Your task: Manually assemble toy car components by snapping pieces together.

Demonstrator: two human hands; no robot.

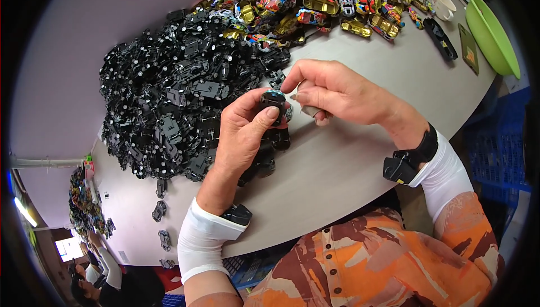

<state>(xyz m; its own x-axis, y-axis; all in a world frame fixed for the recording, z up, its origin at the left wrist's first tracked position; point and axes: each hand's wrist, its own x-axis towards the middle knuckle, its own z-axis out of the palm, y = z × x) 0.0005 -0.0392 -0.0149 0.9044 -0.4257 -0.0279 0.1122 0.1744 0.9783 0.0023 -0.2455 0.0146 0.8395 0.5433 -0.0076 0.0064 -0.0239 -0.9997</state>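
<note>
Left hand (241, 130) grips toy car (272, 100), right hand (343, 94) grey object (307, 108), open tabletop (337, 163) reaching the near edge (304, 231).

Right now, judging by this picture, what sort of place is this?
Probably a toy-car workshop: black car bases lie heaped on a table beside a pile of shiny car bodies, and a co-worker reaches toward another heap.

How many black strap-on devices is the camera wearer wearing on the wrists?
2: one device at the left wrist, partly hidden by the arm and white sleeve, and another device on the right wrist.
</note>
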